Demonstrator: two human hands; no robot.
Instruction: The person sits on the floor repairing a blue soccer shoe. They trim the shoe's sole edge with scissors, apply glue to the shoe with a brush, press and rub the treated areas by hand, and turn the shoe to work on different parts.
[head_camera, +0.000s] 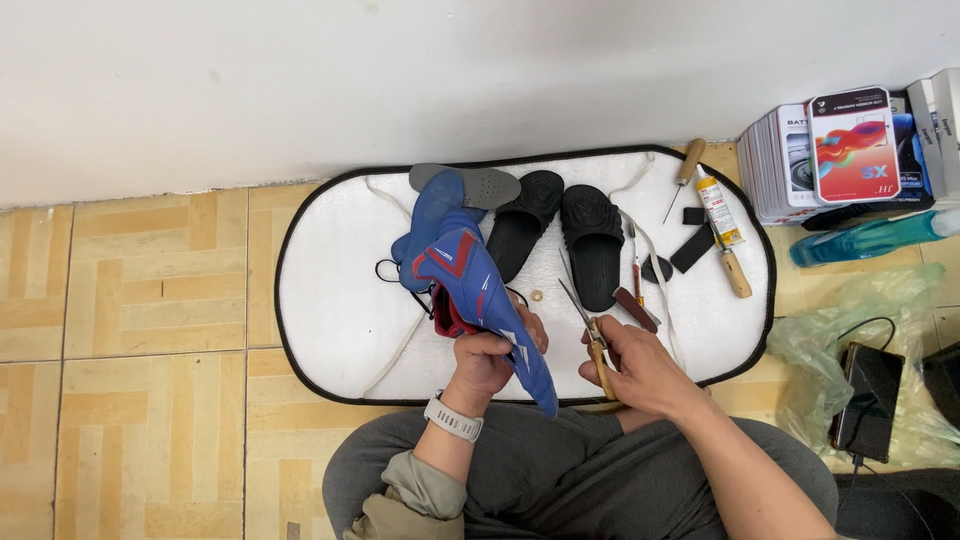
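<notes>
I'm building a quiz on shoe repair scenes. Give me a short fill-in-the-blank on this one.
1. The left hand holds a blue and red ____.
2. The right hand grips a tool with a ____ handle.
3. Two ____ sandals lie on the white mat.
4. A watch sits on the ____ wrist.

Missing words: shoe; wooden; black; left

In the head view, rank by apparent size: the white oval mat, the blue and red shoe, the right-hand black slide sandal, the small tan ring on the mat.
1. White oval mat with black edging
2. Blue and red shoe, though held nearer the camera
3. Right-hand black slide sandal
4. Small tan ring
</notes>
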